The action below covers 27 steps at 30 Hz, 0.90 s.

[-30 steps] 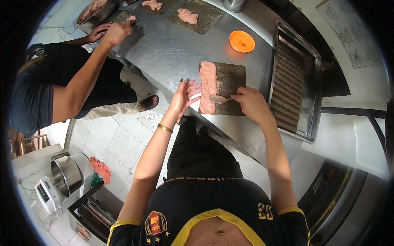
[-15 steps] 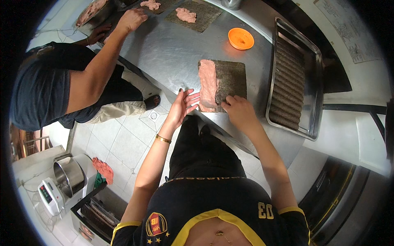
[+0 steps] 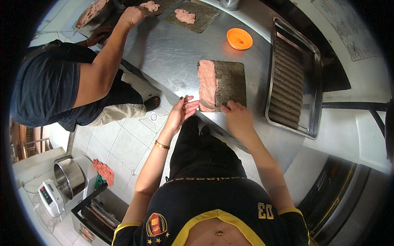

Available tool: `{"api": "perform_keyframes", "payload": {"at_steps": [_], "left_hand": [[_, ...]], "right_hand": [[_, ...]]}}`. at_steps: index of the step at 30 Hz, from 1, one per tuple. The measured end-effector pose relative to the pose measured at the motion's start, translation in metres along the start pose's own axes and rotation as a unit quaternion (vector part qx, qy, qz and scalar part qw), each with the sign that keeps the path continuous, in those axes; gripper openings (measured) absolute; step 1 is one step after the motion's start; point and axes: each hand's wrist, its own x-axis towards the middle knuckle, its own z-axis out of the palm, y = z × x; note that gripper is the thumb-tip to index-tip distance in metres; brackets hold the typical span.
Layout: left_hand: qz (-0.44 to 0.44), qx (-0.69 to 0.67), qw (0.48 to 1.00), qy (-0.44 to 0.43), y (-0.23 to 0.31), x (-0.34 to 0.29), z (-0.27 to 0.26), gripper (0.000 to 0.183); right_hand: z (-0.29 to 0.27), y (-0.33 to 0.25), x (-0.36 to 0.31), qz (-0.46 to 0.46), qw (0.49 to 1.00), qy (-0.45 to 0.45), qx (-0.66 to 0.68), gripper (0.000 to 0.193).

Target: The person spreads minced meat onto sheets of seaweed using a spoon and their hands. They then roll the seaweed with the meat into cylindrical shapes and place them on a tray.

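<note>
A dark green nori sheet point(image 3: 232, 80) lies at the near edge of the steel table, with a strip of pink minced meat paste point(image 3: 207, 80) along its left side. My right hand point(image 3: 238, 117) is closed at the sheet's near edge. A flat greyish blade point(image 3: 210, 105) rests on the paste's near end and points toward those fingers; its handle is hidden by the hand. Beside the sheet's near left corner, my left hand point(image 3: 182, 112) has its fingers stretched out and holds nothing.
An orange bowl point(image 3: 239, 39) stands beyond the sheet. To the right, a metal tray point(image 3: 314, 90) holds several dark rolls point(image 3: 289, 78) side by side. A co-worker point(image 3: 53, 82) works at the far left near another nori sheet point(image 3: 201, 20) with paste and a metal bowl point(image 3: 100, 18).
My right hand and the blade have moved slightly toward me at the paste's near end. My left hand has shifted a little toward me. The co-worker's arm has moved slightly right.
</note>
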Motion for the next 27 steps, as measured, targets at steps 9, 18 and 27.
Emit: {"api": "perform_keyframes", "payload": {"at_steps": [9,18,27], "left_hand": [[0.000,-0.023,1.000,-0.005,0.002,-0.005,0.000,0.045],[0.107,0.253,0.960,0.055,-0.010,0.001,0.009,0.041],[0.134,0.370,0.910,0.133,-0.014,0.009,0.016,0.038]], "right_hand": [[-0.016,0.004,-0.015,-0.014,0.988,-0.027,0.152,0.027],[-0.018,0.018,-0.014,-0.054,0.998,0.013,0.009,0.024],[-0.017,0.033,-0.017,-0.008,1.000,-0.001,-0.008,0.025]]}}
